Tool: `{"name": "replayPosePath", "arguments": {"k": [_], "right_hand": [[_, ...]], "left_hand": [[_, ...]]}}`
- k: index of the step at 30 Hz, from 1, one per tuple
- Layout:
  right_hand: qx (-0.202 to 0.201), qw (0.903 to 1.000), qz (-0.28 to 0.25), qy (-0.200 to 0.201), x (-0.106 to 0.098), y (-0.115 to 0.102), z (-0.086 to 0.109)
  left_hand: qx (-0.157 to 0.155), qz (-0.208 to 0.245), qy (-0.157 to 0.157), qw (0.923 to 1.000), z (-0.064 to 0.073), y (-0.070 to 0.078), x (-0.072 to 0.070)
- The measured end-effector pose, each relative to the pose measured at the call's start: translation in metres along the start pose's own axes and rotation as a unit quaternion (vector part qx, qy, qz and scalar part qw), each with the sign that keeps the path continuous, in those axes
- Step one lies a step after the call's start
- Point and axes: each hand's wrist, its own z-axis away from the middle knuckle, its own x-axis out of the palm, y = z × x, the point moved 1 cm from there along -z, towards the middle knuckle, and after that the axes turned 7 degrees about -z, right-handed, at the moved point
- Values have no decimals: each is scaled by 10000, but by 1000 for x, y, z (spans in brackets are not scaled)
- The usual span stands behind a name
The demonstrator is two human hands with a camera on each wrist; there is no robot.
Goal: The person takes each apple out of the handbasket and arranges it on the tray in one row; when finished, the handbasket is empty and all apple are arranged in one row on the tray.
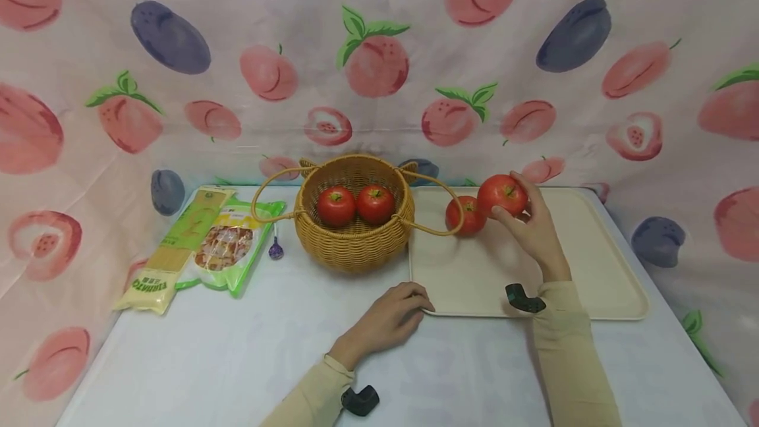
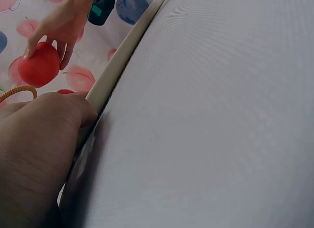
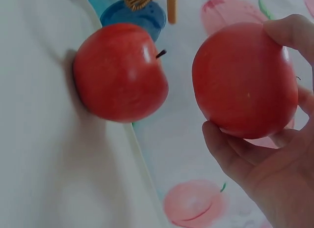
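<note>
My right hand (image 1: pixel 536 232) holds a red apple (image 1: pixel 501 196) between thumb and fingers, above the beige tray (image 1: pixel 587 249). In the right wrist view the held apple (image 3: pixel 245 80) hangs clear of the tray, beside a second apple (image 3: pixel 120 73) that rests on it. That second apple (image 1: pixel 467 216) lies at the tray's back left. The left hand (image 1: pixel 388 318) grips the tray's near left corner; in the left wrist view its fingers lie over the rim (image 2: pixel 115 66), the underside partly hidden. Two more apples (image 1: pixel 337 206) sit side by side in the wicker basket (image 1: pixel 352 252).
The basket's two looped handles (image 1: pixel 435 180) are folded out sideways, the right one reaching over the tray. Left of it lie a noodle pack (image 1: pixel 178 242), a green-edged food bag (image 1: pixel 228 246) and a purple lollipop (image 1: pixel 275 250). A fruit-print cloth (image 1: pixel 379 104) hangs behind.
</note>
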Motion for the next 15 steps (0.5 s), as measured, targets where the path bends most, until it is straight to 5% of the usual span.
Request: {"name": "replayPosePath", "arguments": {"k": [15], "right_hand": [[-84,9994,49,326,-9,25,-4]], "left_hand": [[-28,22,-61,10000,0,0,0]]}}
